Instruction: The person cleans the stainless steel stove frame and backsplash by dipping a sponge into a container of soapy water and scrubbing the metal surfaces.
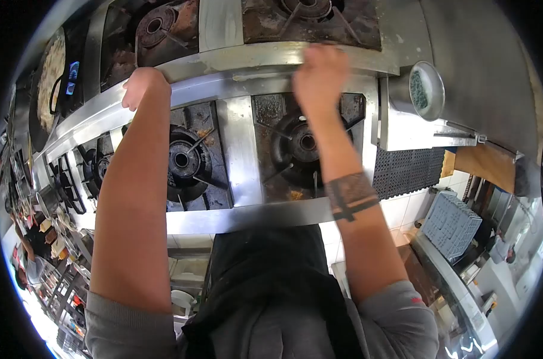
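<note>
Both arms reach forward over a steel gas stove (238, 143). My left hand (146, 87) is bent at the wrist by the raised steel ledge (211, 67), its fingers curled downward; whatever it may hold is hidden. My right hand (322, 72), blurred, is at the same ledge farther right, above the front right burner (307, 142); its fingers are smeared. The front left burner (182, 159) lies between my forearms. Behind the ledge are a rear left burner (155, 24) and a rear right burner (307, 3), both stained.
A metal bowl (427, 91) with a green scouring pad stands right of the stove. A large round pan (48, 87) is at the far left. Black perforated matting (406, 172) and a grey crate (452, 224) lie lower right. Another person (35, 269) is at the far left.
</note>
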The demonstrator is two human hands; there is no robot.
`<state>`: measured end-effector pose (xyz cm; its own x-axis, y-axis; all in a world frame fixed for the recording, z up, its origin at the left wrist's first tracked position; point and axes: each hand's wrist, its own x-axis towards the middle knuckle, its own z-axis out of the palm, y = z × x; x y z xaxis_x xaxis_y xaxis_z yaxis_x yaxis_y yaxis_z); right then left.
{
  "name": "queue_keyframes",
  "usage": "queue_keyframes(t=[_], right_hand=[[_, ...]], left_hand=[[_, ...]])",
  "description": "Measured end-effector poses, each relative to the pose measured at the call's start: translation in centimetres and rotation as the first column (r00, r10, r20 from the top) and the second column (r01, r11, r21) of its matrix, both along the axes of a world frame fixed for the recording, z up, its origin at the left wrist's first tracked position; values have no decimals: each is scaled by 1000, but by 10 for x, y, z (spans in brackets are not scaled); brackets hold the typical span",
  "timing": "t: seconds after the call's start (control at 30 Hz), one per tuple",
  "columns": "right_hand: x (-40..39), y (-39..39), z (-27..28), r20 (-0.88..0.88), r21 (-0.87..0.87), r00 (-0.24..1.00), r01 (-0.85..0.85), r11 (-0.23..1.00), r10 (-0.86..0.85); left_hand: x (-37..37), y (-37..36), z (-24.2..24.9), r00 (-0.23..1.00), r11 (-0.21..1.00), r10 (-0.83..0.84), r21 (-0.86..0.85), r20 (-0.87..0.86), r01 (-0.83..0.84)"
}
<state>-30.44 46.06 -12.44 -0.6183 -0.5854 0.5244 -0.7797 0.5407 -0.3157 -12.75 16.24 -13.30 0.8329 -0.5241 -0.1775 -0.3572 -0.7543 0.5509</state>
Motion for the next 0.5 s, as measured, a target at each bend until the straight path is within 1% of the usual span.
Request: queue_keyframes(t=[0.03, 0.1, 0.13, 0.17, 0.23, 0.3, 0.33, 0.37, 0.43, 0.47, 0.5], right_hand=[[21, -23, -3, -4, -84, 999, -48, 995, 48], [47, -57, -4, 79, -222, 974, -190, 956, 212], [45, -54, 2, 80, -162, 972, -205, 965, 220], [37, -44, 2, 91, -163, 973, -197, 967, 214], [7, -15, 5, -16, 52, 991, -131, 990, 132], [-22, 9, -9, 8, -78, 998, -56, 995, 56], [-14, 3, -5, 47, -78, 999, 22, 997, -18], [0, -8, -2, 47, -75, 999, 19, 997, -16], [27, -36, 3, 79, 14, 995, 67, 998, -67], [32, -42, 3, 97, -17, 995, -33, 999, 34], [26, -36, 2, 102, -16, 994, -24, 1000, 26]], left_hand=[[-7, 10, 15, 997, 999, 33, -31, -66, -35], [-10, 24, 34, 978, 990, 95, -86, -183, -112], [-9, 27, 37, 964, 983, 118, -109, -238, -148], [-8, 27, 36, 968, 984, 112, -109, -227, -140], [-9, 27, 37, 959, 980, 115, -126, -260, -151], [-13, 27, 38, 965, 982, 119, -114, -234, -149], [-10, 25, 37, 964, 981, 128, -116, -235, -158], [-8, 25, 34, 970, 984, 129, -97, -204, -151], [-5, 17, 24, 959, 976, 124, -141, -256, -164], [-5, 16, 25, 960, 977, 117, -143, -256, -157], [-4, 16, 24, 952, 974, 128, -148, -279, -175]])
